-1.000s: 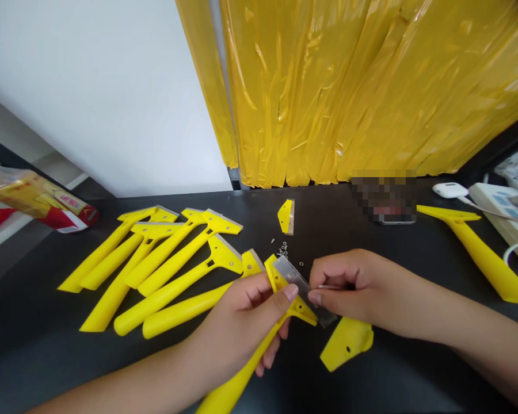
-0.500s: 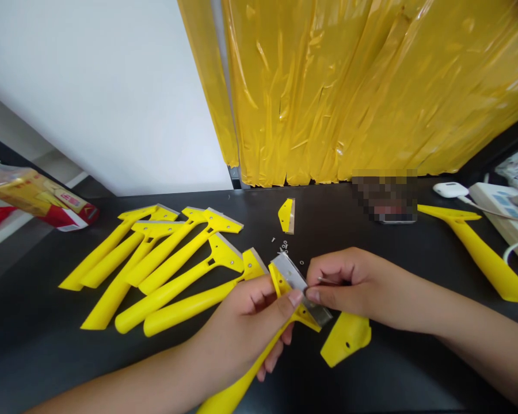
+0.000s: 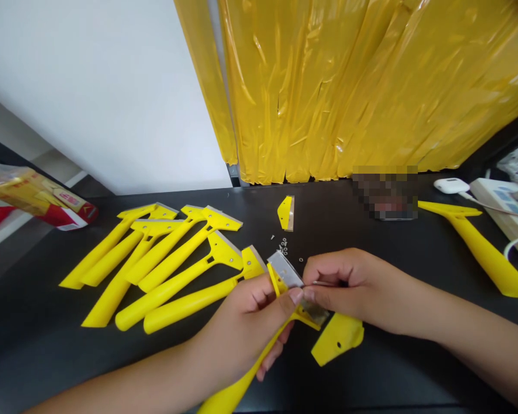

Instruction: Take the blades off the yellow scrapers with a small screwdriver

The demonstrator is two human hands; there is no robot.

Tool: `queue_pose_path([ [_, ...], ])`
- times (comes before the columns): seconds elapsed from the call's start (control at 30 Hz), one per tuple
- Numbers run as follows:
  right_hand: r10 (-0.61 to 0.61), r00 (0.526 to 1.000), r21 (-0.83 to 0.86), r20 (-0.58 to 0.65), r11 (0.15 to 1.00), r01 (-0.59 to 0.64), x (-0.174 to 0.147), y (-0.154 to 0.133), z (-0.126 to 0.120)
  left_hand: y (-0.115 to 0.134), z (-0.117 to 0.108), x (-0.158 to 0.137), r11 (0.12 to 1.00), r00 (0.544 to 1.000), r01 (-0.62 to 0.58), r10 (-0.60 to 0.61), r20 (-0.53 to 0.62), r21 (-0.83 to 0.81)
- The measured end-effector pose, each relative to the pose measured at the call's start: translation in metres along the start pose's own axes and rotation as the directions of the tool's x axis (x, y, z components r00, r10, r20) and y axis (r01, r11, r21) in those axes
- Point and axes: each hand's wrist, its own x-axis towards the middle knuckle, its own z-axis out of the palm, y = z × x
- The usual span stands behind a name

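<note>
My left hand (image 3: 259, 313) is closed around the neck of a yellow scraper (image 3: 237, 388), with the thumb on its head. A flat metal blade (image 3: 284, 270) lies at an angle against that head. My right hand (image 3: 341, 282) pinches the blade's edge between thumb and forefinger, close to my left thumb. A thin metal piece (image 3: 323, 283) shows among the right fingers; its kind is unclear. Just below that hand is a loose yellow cover plate (image 3: 339, 339) with a hole. Whether the hidden fingers hold it, I cannot tell.
Several yellow scrapers with blades (image 3: 172, 287) lie at left. Small screws and nuts (image 3: 284, 247) and a yellow cover plate with a blade (image 3: 285, 213) lie beyond my hands. At right are a bladeless yellow handle (image 3: 479, 247) and a power strip (image 3: 496, 210). A bottle (image 3: 38, 195) lies far left.
My right hand has shifted slightly left along with the blade's near end. The loose cover plate below it has also moved a little left. My left hand keeps its hold.
</note>
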Motion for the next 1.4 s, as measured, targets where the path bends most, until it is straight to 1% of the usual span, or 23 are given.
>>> queue_pose_path([
  [0.07, 0.006, 1.0, 0.011, 0.002, 1.0, -0.006, 0.0, -0.001, -0.002, 0.0, -0.001, 0.001, 1.0, 1.0, 0.013, -0.013, 0.002, -0.013],
  [0.13, -0.007, 1.0, 0.009, -0.022, 1.0, 0.007, 0.001, -0.001, -0.008, 0.001, -0.003, 0.002, 0.999, 1.0, 0.018, -0.018, -0.013, -0.048],
  [0.2, -0.021, 0.992, 0.024, -0.121, 0.999, 0.024, 0.003, 0.001, -0.017, 0.005, -0.005, 0.003, 0.995, 0.999, 0.012, -0.017, -0.046, -0.096],
  [0.27, 0.009, 0.966, 0.131, -0.26, 0.991, 0.026, 0.006, 0.003, -0.026, 0.01, -0.007, 0.004, 0.99, 0.996, 0.011, -0.023, -0.088, -0.141],
  [0.3, 0.038, 0.953, 0.208, -0.301, 0.978, 0.027, 0.007, 0.005, -0.029, 0.012, -0.007, 0.004, 0.987, 0.994, 0.012, -0.029, -0.108, -0.158],
  [0.33, 0.064, 0.947, 0.282, -0.315, 0.959, 0.029, 0.009, 0.006, -0.032, 0.015, -0.008, 0.004, 0.985, 0.991, 0.015, -0.036, -0.125, -0.171],
  [0.4, 0.086, 0.957, 0.382, -0.276, 0.924, 0.028, 0.011, 0.007, -0.034, 0.017, -0.009, 0.004, 0.982, 0.988, 0.018, -0.046, -0.147, -0.187],
  [0.5, 0.081, 0.978, 0.462, -0.192, 0.887, 0.017, 0.01, 0.006, -0.031, 0.018, -0.009, 0.003, 0.98, 0.986, 0.021, -0.053, -0.156, -0.196],
  [0.57, 0.078, 0.979, 0.492, -0.186, 0.87, 0.024, 0.008, 0.005, -0.026, 0.018, -0.009, 0.003, 0.981, 0.986, 0.016, -0.048, -0.159, -0.195],
  [0.63, 0.055, 0.972, 0.45, -0.229, 0.891, 0.056, 0.005, 0.005, -0.022, 0.017, -0.009, 0.003, 0.981, 0.986, 0.004, -0.036, -0.162, -0.192],
  [0.73, -0.034, 0.946, 0.26, -0.324, 0.958, 0.123, 0.002, 0.003, -0.017, 0.017, -0.009, 0.004, 0.982, 0.987, -0.006, -0.025, -0.158, -0.191],
  [0.8, -0.102, 0.907, 0.118, -0.409, 0.979, 0.164, -0.001, -0.001, -0.015, 0.016, -0.009, 0.005, 0.982, 0.988, -0.003, -0.026, -0.153, -0.19],
  [0.87, -0.176, 0.855, -0.007, -0.489, 0.98, 0.198, -0.005, -0.005, -0.013, 0.015, -0.01, 0.006, 0.982, 0.988, -0.002, -0.026, -0.149, -0.19],
  [0.93, -0.266, 0.819, -0.097, -0.508, 0.963, 0.252, -0.009, -0.009, -0.012, 0.014, -0.01, 0.006, 0.983, 0.989, -0.003, -0.024, -0.147, -0.185],
  [0.97, -0.302, 0.814, -0.119, -0.495, 0.952, 0.281, -0.011, -0.01, -0.011, 0.013, -0.01, 0.006, 0.983, 0.989, -0.007, -0.02, -0.148, -0.181],
  [1.03, -0.34, 0.822, -0.105, -0.458, 0.938, 0.33, -0.014, -0.011, -0.009, 0.012, -0.01, 0.006, 0.983, 0.989, -0.017, -0.01, -0.147, -0.183],
  [1.17, -0.34, 0.863, 0.031, -0.373, 0.925, 0.378, -0.016, -0.006, -0.004, 0.011, -0.009, 0.005, 0.978, 0.99, -0.027, -0.003, -0.139, -0.208],
  [1.3, -0.281, 0.9, 0.108, -0.332, 0.937, 0.333, -0.01, 0.002, -0.002, 0.011, -0.007, 0.004, 0.977, 0.991, -0.017, -0.011, -0.131, -0.214],
  [1.4, -0.256, 0.906, 0.146, -0.336, 0.936, 0.319, -0.002, 0.006, -0.002, 0.01, -0.006, 0.005, 0.978, 0.992, -0.007, -0.019, -0.125, -0.207],
])
